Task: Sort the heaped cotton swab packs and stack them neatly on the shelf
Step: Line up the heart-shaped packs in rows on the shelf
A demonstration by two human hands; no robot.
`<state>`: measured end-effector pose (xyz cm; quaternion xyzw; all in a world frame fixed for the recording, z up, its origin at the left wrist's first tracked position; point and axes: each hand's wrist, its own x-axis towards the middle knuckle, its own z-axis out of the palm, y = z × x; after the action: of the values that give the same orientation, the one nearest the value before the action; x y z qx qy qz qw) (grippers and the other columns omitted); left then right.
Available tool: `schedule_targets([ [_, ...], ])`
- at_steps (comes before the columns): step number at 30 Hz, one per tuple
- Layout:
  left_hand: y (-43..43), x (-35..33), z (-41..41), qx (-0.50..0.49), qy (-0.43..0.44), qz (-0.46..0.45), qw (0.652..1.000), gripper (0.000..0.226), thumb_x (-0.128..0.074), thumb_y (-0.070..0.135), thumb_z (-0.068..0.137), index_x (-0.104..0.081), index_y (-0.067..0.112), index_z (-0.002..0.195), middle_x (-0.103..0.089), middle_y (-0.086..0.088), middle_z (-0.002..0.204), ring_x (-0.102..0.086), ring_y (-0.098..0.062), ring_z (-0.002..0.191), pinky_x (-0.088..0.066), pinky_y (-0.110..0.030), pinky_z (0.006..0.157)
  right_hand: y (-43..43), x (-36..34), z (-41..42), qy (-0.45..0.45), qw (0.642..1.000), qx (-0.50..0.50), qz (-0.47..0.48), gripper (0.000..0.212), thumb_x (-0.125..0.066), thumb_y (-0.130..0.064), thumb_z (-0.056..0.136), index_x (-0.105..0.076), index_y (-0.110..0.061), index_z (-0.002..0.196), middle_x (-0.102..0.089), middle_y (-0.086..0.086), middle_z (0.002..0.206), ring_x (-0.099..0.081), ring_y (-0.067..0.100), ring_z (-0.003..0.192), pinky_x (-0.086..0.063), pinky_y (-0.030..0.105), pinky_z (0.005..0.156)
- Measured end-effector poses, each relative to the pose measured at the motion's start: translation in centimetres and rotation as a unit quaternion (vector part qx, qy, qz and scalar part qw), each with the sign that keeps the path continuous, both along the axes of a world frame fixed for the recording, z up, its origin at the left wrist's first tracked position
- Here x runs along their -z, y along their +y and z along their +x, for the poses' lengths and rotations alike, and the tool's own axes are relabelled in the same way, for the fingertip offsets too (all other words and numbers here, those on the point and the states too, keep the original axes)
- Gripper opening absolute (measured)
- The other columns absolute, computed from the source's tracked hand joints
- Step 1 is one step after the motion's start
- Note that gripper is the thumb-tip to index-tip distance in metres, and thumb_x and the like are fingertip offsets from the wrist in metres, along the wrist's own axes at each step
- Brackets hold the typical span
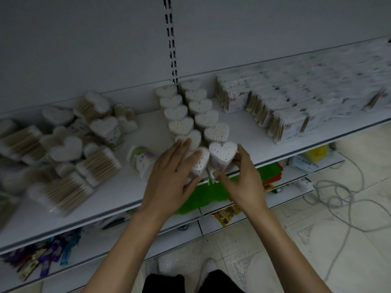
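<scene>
At the shelf edge, right hand grips a heart pack, left hand clasps its neighbour; the heap lies at 9 o'clock, nearer the left.

No text could be read anywhere. The tipped pack lying on the shelf carried a label with green and purple patches, but its print was too blurred to make out. One heaped heart pack had a pale label with a purple mark, also unreadable. The front heart pack showed a purplish label on its side. The rectangular boxes bore a small pink-red mark, too small to tell. The packets on the lower shelf were illegible.
</scene>
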<state>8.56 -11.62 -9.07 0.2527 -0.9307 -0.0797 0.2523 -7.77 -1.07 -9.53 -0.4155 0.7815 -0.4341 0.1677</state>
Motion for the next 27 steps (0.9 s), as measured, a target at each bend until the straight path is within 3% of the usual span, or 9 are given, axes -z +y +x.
schedule_targets([
  [4,0.3,-0.7,0.7,-0.003,0.014,0.013,1.0,0.073,-0.051,0.055,0.087,-0.027,0.022,0.148,-0.019,-0.012,0.157,-0.022,-0.028,0.143,-0.02,-0.037,0.113,0.9,-1.0,0.3,-0.002,1.0,0.029,0.002,0.108,-0.079,-0.038,0.074,-0.008,-0.02,0.152,-0.028,0.002,0.154,-0.029,0.013,0.14,-0.027,0.02,0.104],
  [7,-0.4,-1.1,2.9,-0.034,0.027,0.026,0.999,0.08,-0.052,0.058,0.083,-0.025,0.019,0.148,-0.018,-0.011,0.158,-0.021,-0.029,0.143,-0.019,-0.039,0.113,1.5,-2.2,1.3,0.023,0.998,0.041,-0.031,0.105,-0.079,-0.039,0.073,-0.014,-0.016,0.151,-0.027,0.001,0.152,-0.023,0.003,0.136,-0.021,0.012,0.106],
  [9,-1.7,-0.9,4.8,-0.061,0.0,0.033,0.998,0.08,-0.051,0.055,0.08,-0.029,0.017,0.147,-0.017,-0.012,0.159,-0.019,-0.031,0.144,-0.021,-0.047,0.113,1.7,-2.7,2.7,0.087,0.992,0.047,-0.08,0.089,-0.076,-0.038,0.078,-0.027,-0.011,0.147,-0.035,0.005,0.147,-0.028,0.006,0.135,-0.025,0.016,0.109],
  [12,-3.9,-0.3,6.8,-0.056,-0.068,0.07,0.994,0.08,-0.046,0.049,0.076,-0.029,0.021,0.149,-0.014,-0.008,0.159,-0.012,-0.025,0.145,-0.024,-0.055,0.111,1.5,-3.1,5.7,0.196,0.964,0.023,-0.177,0.053,-0.066,-0.028,0.085,-0.048,-0.008,0.132,-0.051,0.009,0.133,-0.044,0.02,0.128,-0.038,0.037,0.105],
  [17,-5.9,0.2,7.4,-0.037,-0.097,0.044,0.994,0.071,-0.061,0.026,0.067,-0.05,0.014,0.136,-0.043,-0.013,0.147,-0.032,-0.028,0.128,-0.05,-0.051,0.091,-0.4,-3.0,10.4,0.192,0.956,-0.109,-0.194,0.03,-0.061,-0.023,0.089,-0.06,-0.011,0.117,-0.06,0.006,0.118,-0.053,0.02,0.115,-0.044,0.036,0.095],
  [19,-6.4,0.0,7.8,-0.035,-0.072,0.013,0.997,0.061,-0.056,0.043,0.076,-0.058,0.014,0.129,-0.049,-0.011,0.143,-0.039,-0.029,0.116,-0.052,-0.044,0.08,-1.7,-2.7,11.5,0.17,0.96,-0.147,-0.167,0.032,-0.059,-0.024,0.091,-0.057,-0.013,0.121,-0.06,0.005,0.119,-0.054,0.019,0.114,-0.046,0.037,0.094],
  [22,-6.1,-0.3,8.7,-0.071,-0.02,-0.001,0.997,0.068,-0.049,0.057,0.075,-0.061,0.012,0.124,-0.062,-0.008,0.128,-0.041,-0.025,0.104,-0.055,-0.038,0.067,-3.8,-2.6,12.9,0.15,0.97,-0.166,-0.093,0.045,-0.049,-0.037,0.096,-0.044,-0.018,0.136,-0.054,0.006,0.132,-0.05,0.021,0.121,-0.044,0.038,0.099],
  [25,-4.3,-0.2,8.1,-0.165,0.114,0.109,0.974,0.063,-0.059,0.048,0.079,-0.054,0.01,0.129,-0.064,-0.008,0.117,-0.052,-0.023,0.106,-0.05,-0.031,0.076,-6.2,-3.5,13.7,0.148,0.977,-0.154,-0.029,0.056,-0.039,-0.049,0.095,-0.043,-0.016,0.139,-0.051,0.007,0.136,-0.049,0.024,0.122,-0.044,0.039,0.1],
  [27,-2.9,0.0,7.1,-0.205,0.206,0.19,0.938,0.055,-0.056,0.041,0.084,-0.054,0.007,0.127,-0.062,-0.007,0.114,-0.057,-0.022,0.102,-0.045,-0.027,0.08,-7.9,-4.2,13.7,0.161,0.976,-0.145,-0.026,0.052,-0.04,-0.048,0.092,-0.056,-0.012,0.127,-0.059,0.009,0.123,-0.057,0.026,0.106,-0.051,0.041,0.085],
])
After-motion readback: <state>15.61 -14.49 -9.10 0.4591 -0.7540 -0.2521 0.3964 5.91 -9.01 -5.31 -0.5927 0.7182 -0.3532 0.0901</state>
